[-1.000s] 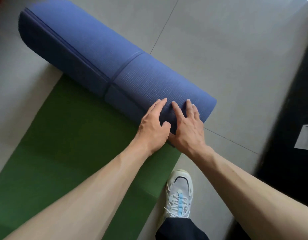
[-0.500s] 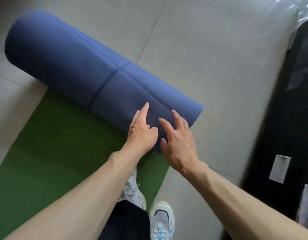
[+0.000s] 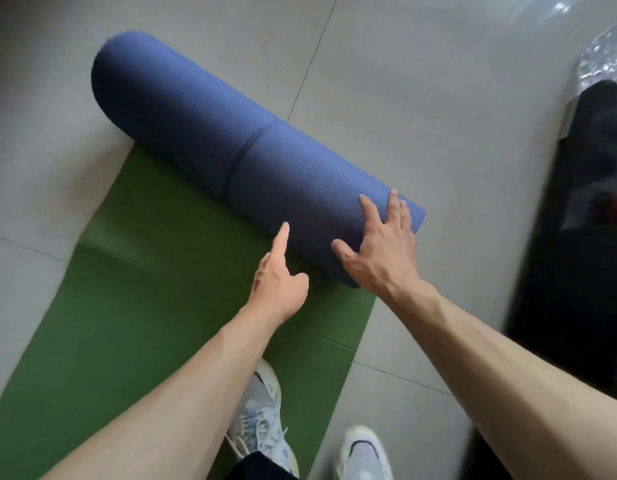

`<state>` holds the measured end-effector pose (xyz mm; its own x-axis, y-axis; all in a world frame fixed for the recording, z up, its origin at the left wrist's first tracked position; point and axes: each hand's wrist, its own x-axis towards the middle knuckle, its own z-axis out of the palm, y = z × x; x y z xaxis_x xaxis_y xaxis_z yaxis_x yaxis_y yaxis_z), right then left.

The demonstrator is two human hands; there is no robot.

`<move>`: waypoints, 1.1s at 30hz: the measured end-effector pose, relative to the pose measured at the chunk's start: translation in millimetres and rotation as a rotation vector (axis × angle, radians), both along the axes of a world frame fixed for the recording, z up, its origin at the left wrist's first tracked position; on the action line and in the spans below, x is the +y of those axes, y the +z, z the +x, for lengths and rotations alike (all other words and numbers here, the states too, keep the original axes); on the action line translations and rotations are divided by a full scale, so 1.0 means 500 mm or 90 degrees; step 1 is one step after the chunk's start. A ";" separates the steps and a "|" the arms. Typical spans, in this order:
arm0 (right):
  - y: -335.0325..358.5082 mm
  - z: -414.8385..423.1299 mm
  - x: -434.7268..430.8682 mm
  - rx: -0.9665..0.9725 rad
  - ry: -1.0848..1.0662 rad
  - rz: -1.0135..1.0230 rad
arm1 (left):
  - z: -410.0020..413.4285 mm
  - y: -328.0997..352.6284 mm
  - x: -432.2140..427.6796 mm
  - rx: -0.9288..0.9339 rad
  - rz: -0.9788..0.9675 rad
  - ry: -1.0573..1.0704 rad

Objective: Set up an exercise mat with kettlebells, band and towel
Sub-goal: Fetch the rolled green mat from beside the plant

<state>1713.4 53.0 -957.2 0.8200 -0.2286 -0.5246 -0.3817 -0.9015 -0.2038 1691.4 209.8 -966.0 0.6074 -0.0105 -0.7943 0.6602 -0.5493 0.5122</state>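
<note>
The exercise mat lies partly unrolled on the grey tiled floor. Its rolled part (image 3: pixel 237 140) is a thick blue cylinder set diagonally; the unrolled part (image 3: pixel 134 289) shows a green face stretching toward me. My right hand (image 3: pixel 380 247) rests flat with spread fingers on the near right end of the roll. My left hand (image 3: pixel 279 282) is beside it, the index finger pointing out and touching the roll's lower side, the other fingers curled. Neither hand grips anything. No kettlebells, band or towel are in view.
My two feet in white sneakers: one (image 3: pixel 262 414) stands on the green mat, the other (image 3: pixel 364 455) on the tile beside it. A large black object (image 3: pixel 577 254) runs along the right edge, with shiny clear plastic (image 3: pixel 601 53) at the top right.
The roll has moved farther away, uncovering more green mat. My hands followed it and drew apart. My left fingers curled to one pointing finger. One foot stepped onto the mat.
</note>
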 end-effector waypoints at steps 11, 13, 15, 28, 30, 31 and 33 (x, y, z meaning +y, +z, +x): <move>-0.074 0.168 -0.092 0.116 0.121 -0.004 | 0.245 -0.036 -0.151 -0.014 -0.066 -0.037; -0.097 0.197 -0.123 0.123 0.112 -0.004 | 0.271 -0.056 -0.179 -0.033 -0.082 -0.047; -0.116 0.227 -0.155 0.131 0.110 -0.003 | 0.292 -0.069 -0.209 -0.044 -0.062 -0.020; -0.114 0.412 -0.309 -0.042 0.070 0.045 | 0.468 -0.090 -0.331 -0.030 0.040 0.368; -0.103 0.428 -0.312 -0.272 0.102 0.099 | 0.509 -0.079 -0.365 -0.157 0.026 0.307; -0.100 0.430 -0.308 -0.336 0.127 0.129 | 0.527 -0.077 -0.381 -0.227 0.020 0.266; -0.115 0.431 -0.300 -0.303 0.192 0.178 | 0.567 -0.087 -0.404 -0.343 0.064 0.167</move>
<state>1928.9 -97.0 -1014.6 0.9854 0.1427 -0.0925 0.0723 -0.8438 -0.5317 1975.0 7.9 -1009.7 0.8961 0.2536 -0.3642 0.4431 -0.4659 0.7659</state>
